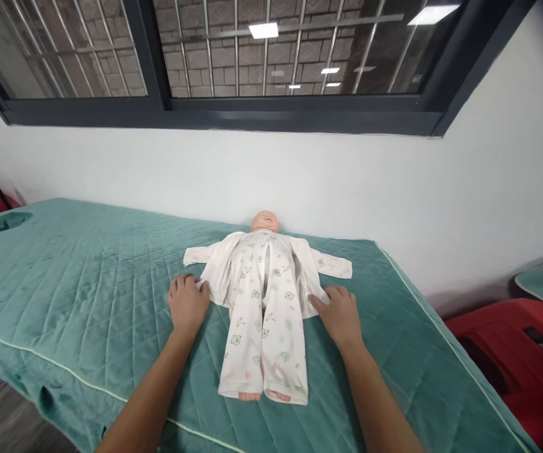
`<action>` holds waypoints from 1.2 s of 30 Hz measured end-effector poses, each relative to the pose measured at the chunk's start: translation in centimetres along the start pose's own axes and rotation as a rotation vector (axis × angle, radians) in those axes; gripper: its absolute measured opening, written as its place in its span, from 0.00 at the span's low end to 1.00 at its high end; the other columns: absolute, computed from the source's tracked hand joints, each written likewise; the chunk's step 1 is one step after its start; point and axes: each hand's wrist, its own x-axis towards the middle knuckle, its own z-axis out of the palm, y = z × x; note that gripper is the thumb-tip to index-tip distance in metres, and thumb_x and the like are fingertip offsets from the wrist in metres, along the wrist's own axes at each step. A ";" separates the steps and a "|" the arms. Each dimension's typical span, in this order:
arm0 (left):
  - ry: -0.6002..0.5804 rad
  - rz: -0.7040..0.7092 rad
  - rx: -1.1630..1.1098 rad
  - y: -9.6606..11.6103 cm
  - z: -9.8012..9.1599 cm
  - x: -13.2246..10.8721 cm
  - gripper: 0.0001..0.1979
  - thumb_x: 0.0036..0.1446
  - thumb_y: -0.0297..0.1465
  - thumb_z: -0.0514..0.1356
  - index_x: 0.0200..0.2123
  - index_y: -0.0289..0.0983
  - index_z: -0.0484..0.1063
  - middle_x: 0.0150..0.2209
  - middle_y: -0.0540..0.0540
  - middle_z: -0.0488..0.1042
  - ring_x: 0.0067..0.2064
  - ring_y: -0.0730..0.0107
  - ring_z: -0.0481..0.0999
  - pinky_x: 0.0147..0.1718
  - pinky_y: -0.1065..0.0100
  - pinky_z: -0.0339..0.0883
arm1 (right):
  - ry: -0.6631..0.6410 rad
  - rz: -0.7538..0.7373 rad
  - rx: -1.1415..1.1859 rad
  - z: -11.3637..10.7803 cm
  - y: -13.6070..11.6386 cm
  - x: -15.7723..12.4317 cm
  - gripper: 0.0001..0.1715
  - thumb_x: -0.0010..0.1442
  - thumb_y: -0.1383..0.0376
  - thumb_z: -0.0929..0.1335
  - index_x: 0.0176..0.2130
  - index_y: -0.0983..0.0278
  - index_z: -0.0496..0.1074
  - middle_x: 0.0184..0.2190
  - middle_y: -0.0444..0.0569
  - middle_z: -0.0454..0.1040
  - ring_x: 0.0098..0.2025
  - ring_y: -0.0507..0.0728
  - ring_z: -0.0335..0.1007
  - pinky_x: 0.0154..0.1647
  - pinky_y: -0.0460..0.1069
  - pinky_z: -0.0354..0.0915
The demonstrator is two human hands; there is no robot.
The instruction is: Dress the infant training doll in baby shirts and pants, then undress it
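A baby doll (265,221) lies on its back on the green quilted bed cover, its head near the wall. It wears white patterned trousers (280,340), with its toes showing at the cuffs. Around its upper body is a white patterned top (221,267), its front panels spread out to both sides and its sleeves stretched outward. My left hand (189,302) pinches the edge of the top's panel on the left. On the other side, my right hand (340,314) grips the lower corner of the right panel between thumb and fingers.
The bed (87,283) has a face hole (5,221) at its far left. A white wall (205,170) and a barred window stand behind it. Red objects, one a hard case (511,352), flank the bed.
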 end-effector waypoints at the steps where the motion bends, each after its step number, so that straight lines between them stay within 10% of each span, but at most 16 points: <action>1: -0.007 0.005 -0.018 0.0 -0.2 0.0 0.14 0.60 0.37 0.54 0.41 0.35 0.73 0.52 0.34 0.72 0.58 0.44 0.65 0.56 0.47 0.60 | -0.024 0.053 0.113 -0.1 -0.1 0.0 0.13 0.53 0.55 0.68 0.31 0.63 0.72 0.38 0.55 0.75 0.44 0.65 0.68 0.46 0.58 0.62; 7: 0.038 -0.153 -0.327 -0.1 -1.5 -0.5 0.17 0.64 0.41 0.49 0.44 0.37 0.69 0.36 0.41 0.76 0.38 0.55 0.75 0.37 0.59 0.67 | -0.164 0.401 1.183 -0.8 -1.7 -0.1 0.18 0.54 0.54 0.69 0.41 0.61 0.73 0.43 0.50 0.79 0.45 0.62 0.75 0.39 0.55 0.73; 15: 0.031 -0.179 -0.491 0.1 -1.9 -0.7 0.19 0.63 0.46 0.50 0.44 0.37 0.69 0.29 0.46 0.73 0.31 0.60 0.73 0.31 0.64 0.63 | -0.229 0.554 1.628 -0.8 -1.3 -0.1 0.15 0.53 0.59 0.73 0.41 0.60 0.75 0.42 0.45 0.81 0.46 0.58 0.77 0.44 0.50 0.76; 21: -0.027 -0.155 -0.446 0.2 -1.5 -0.3 0.20 0.62 0.37 0.51 0.53 0.36 0.68 0.24 0.50 0.70 0.28 0.62 0.72 0.30 0.65 0.61 | -0.053 0.540 1.438 -1.4 -3.8 1.8 0.24 0.44 0.63 0.77 0.43 0.59 0.74 0.41 0.44 0.79 0.39 0.57 0.76 0.35 0.48 0.72; 30: -0.070 -0.083 -0.490 0.1 -1.4 -0.2 0.19 0.61 0.31 0.49 0.54 0.38 0.69 0.26 0.49 0.73 0.29 0.64 0.72 0.35 0.66 0.63 | -0.486 -0.610 0.246 -4.3 -11.8 0.3 0.30 0.52 0.75 0.63 0.52 0.55 0.72 0.44 0.47 0.75 0.49 0.59 0.69 0.49 0.54 0.62; 36: -0.076 -0.091 -0.449 0.0 -1.1 -0.1 0.18 0.61 0.30 0.49 0.52 0.37 0.70 0.30 0.47 0.75 0.32 0.62 0.74 0.36 0.66 0.63 | -0.322 -0.156 0.588 -3.3 -9.9 0.1 0.13 0.59 0.59 0.67 0.42 0.61 0.74 0.40 0.48 0.77 0.43 0.58 0.72 0.44 0.52 0.66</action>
